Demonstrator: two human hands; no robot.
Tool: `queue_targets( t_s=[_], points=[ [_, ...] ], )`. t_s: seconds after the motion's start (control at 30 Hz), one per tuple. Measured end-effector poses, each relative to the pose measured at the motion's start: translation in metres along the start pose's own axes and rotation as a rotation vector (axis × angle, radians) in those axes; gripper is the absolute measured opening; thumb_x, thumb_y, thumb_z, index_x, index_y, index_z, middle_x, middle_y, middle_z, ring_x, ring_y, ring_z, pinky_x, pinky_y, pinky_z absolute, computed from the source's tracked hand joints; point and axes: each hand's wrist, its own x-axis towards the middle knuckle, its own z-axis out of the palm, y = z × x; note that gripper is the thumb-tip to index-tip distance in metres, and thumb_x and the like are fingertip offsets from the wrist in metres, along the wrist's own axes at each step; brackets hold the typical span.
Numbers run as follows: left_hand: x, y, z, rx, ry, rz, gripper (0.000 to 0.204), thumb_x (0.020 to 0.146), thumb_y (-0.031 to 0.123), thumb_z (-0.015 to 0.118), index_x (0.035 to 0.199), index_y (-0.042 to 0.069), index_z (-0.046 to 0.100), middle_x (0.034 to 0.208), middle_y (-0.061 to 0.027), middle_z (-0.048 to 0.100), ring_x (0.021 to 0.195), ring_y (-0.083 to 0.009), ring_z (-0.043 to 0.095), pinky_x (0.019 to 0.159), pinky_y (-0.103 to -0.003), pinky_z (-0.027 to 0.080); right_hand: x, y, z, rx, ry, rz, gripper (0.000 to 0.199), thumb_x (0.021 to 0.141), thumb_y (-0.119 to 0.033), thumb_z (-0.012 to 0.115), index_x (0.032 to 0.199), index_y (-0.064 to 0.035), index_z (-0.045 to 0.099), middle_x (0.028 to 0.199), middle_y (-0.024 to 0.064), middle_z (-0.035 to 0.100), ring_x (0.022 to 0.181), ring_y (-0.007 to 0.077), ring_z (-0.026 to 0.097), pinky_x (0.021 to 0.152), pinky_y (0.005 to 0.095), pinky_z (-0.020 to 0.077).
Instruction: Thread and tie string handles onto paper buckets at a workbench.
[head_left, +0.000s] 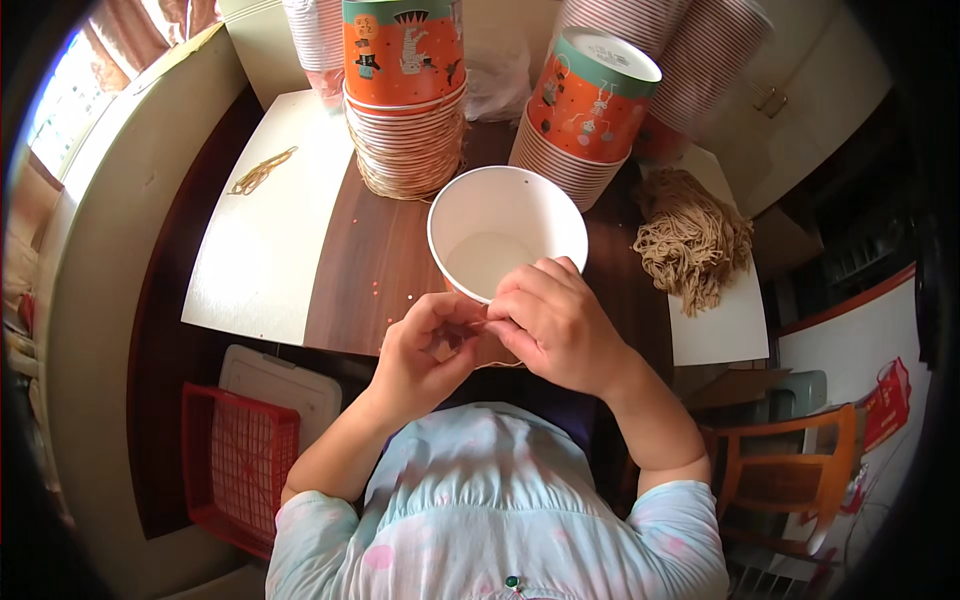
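Observation:
A paper bucket (508,215), white inside, stands on the table with its opening toward me and a small hole near its far rim. My left hand (428,350) and my right hand (550,322) meet at its near rim. Both are closed, fingertips pinched together around a thin tan cord (500,364), part of which hangs in a loop below them. The fingers hide the near rim and most of the cord. The right hand's fingers lie against the bucket's edge.
Behind stand a stack of orange-and-green paper buckets (404,55) with cords around it and another stack (585,105). A tan cord bundle (695,235) lies right; loose cords (262,172) lie left. Below are a red basket (240,460) and a wooden chair (785,475).

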Motion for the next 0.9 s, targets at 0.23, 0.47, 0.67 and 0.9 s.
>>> queue_targets(
  t_s=[0.23, 0.47, 0.67, 0.9],
  points=[
    [0.004, 0.010, 0.009, 0.634, 0.068, 0.298, 0.029, 0.073, -0.010, 0.066, 0.100, -0.001, 0.060, 0.083, -0.0093, 0.064, 0.067, -0.0135, 0.061, 0.057, -0.024, 0.050, -0.027, -0.034, 0.016, -0.227, 0.118, 0.187, 0.020, 0.072, 0.003, 0.068, 0.089, -0.0036, 0.060, 0.081, 0.0083, 0.059, 0.068, 0.0270, 0.060, 0.060, 0.0361, 0.0473],
    [-0.007, 0.000, 0.016, 0.720, 0.292, 0.353, 0.025, 0.077, -0.008, 0.066, 0.100, -0.002, 0.060, 0.087, -0.0108, 0.065, 0.068, -0.0127, 0.062, 0.060, -0.023, 0.050, -0.037, -0.026, 0.065, -0.161, 0.394, 0.342, 0.016, 0.076, 0.001, 0.068, 0.090, -0.0031, 0.061, 0.078, 0.0097, 0.062, 0.064, 0.0275, 0.063, 0.055, 0.0347, 0.0511],
    [-0.005, -0.012, 0.017, -0.264, 0.307, -0.217, 0.020, 0.083, -0.004, 0.065, 0.101, -0.002, 0.055, 0.089, -0.0096, 0.066, 0.079, -0.0119, 0.065, 0.067, -0.022, 0.054, -0.033, -0.013, 0.081, -0.125, 0.383, 0.387, 0.016, 0.079, 0.001, 0.065, 0.095, -0.0015, 0.063, 0.084, 0.0116, 0.065, 0.070, 0.0263, 0.067, 0.059, 0.0329, 0.0528],
    [-0.001, -0.019, 0.000, -0.302, 0.283, -0.213, 0.024, 0.083, -0.004, 0.065, 0.102, 0.000, 0.052, 0.093, -0.0098, 0.066, 0.079, -0.0128, 0.065, 0.070, -0.023, 0.054, -0.028, -0.017, 0.078, 1.014, 0.346, 0.691, 0.017, 0.089, -0.004, 0.057, 0.102, 0.0038, 0.064, 0.099, 0.0056, 0.067, 0.084, 0.0120, 0.063, 0.076, 0.0285, 0.0521]
  ],
)
